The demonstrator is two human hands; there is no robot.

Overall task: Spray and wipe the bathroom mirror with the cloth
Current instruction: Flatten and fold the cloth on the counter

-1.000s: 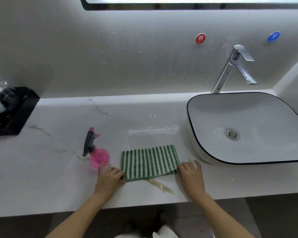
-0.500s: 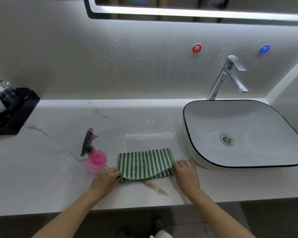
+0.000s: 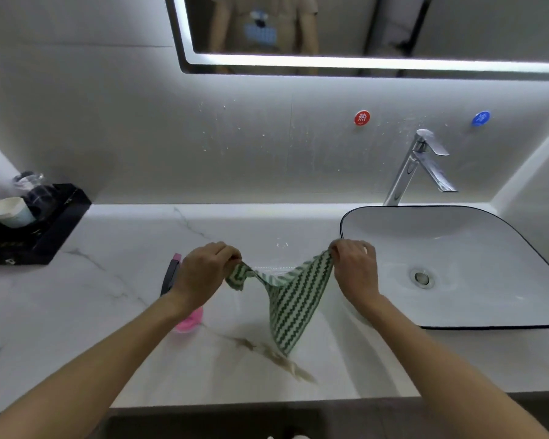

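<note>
Cloth [image 3: 290, 299] is coming up off the counter [image 3: 86, 312] now. A second ago it was lying flat and folded there, with one hand at each end. Now the left hand [image 3: 203, 277] is pinching one top corner and the right hand [image 3: 355, 270] is pinching the other, fingers curled tight on the fabric. The cloth is hanging between them in the air, sagging in the middle, and its long end is drooping down toward the counter. I think the person is shaking it open to get it ready, so the wiping is not starting yet.

The spray bottle [image 3: 175, 286] is standing on the counter just behind the left wrist. Nobody is holding it. Only its dark trigger and a bit of its pink round belly are showing. The mirror [image 3: 393, 33] is hanging on the wall above, with a bright strip of light along its edge, and I cannot tell if it is wet.

The cloth is looking soft and floppy, with green and white zigzag stripes. The counter is looking hard, smooth and shiny, like white marble with thin grey lines. The sink [image 3: 457, 324] is sitting to the right, white and rounded with a thin dark rim.
</note>
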